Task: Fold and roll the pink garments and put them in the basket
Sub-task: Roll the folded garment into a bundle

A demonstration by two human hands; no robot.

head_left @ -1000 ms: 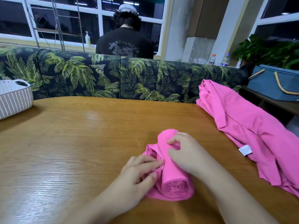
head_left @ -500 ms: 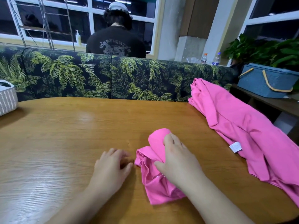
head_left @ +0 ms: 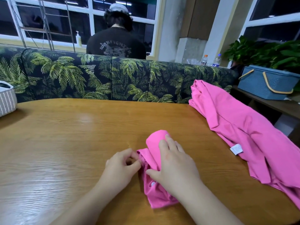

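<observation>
Here the rolled pink garment (head_left: 155, 161) lies on the near middle of the wooden table (head_left: 68, 143), a rounded roll at its far end and a looser flap spread toward the near edge. It is pressed down by the right hand (head_left: 176, 166), whose fingers lie fairly straight along the top of the roll with the thumb against its left side. A fold at the roll's left edge is pinched between the curled fingertips of the left hand (head_left: 121, 166). The step in hand is judged to be the tucking of a loose edge so that the roll holds together; for this to be done well, the roll should be kept pinned and tight under the right palm while the left edge is drawn snug and pushed in, so that nothing springs open when it is lifted. A second pink garment (head_left: 243, 132) lies unfolded on the right, draped over the table's far right edge, with a white label showing. The white woven basket (head_left: 7, 99) stands at the far left edge, well apart from the roll; something dark shows inside it, but it cannot be identified. A blue basket (head_left: 266, 85) with tan handles sits on a shelf at the far right, its contents hidden.
</observation>
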